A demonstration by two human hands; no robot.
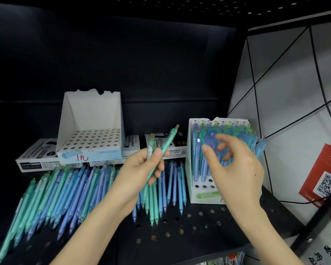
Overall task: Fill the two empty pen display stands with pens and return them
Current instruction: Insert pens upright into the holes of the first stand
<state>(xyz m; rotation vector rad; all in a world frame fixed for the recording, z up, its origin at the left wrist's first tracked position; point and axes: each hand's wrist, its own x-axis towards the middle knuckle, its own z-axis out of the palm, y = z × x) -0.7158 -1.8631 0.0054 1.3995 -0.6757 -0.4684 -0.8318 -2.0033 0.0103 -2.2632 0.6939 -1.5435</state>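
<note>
My left hand [141, 173] grips a few green pens [167, 144], their clicker ends pointing up and to the right. My right hand [235, 165] hovers with loosely spread fingers in front of the right display stand [201, 196], which is nearly full of blue and green pens, with a few holes free in its front rows. The left display stand [92, 129], white with a perforated base, holds no pens and sits on boxes at the back. Many loose pens [65, 192] lie in a row on the black shelf.
Flat marker boxes [36, 155] lie under and beside the left stand. The black perforated shelf [180, 230] has a dark back wall. A white panel with black wire frame [287, 88] closes the right side, with a red QR sign [325, 178] on it.
</note>
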